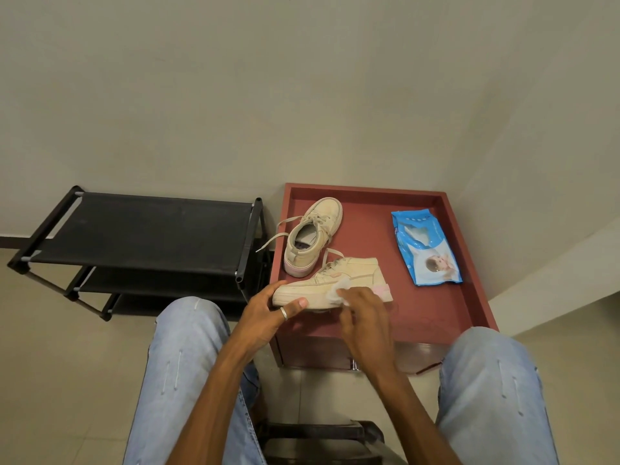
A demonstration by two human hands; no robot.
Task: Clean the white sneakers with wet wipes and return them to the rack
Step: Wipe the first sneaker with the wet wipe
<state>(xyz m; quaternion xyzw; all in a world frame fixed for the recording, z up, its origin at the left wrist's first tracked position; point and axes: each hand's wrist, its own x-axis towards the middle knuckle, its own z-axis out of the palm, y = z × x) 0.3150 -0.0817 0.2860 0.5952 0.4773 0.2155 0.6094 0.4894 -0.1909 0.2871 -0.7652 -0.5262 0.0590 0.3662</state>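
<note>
Right now the near sneaker (pixel 355 271) lies in the middle of the frame, at the front of the red tabletop (pixel 365 190). Its long side runs left to right, with the toe on the left and the pink heel on the right. The left hand (pixel 268 313) has its grip curled round the toe end, thumb on the sole edge, and holds the shoe steady. The right hand (pixel 364 317) holds a bunched wet wipe (pixel 335 292) in its grip, pressed on the shoe's side near the middle. I think the wipe should next slide along the long side, toward the heel or the toe.

The other sneaker (pixel 313 236) sits just behind, toe pointing up the frame. The blue wet wipes pack (pixel 424 250) lies to the right. The black shoe rack (pixel 144 226) stands at the left, nearer the left hand.

The right hand hides most of the wipe and part of the shoe, so I cannot tell how dirty that part is.
</note>
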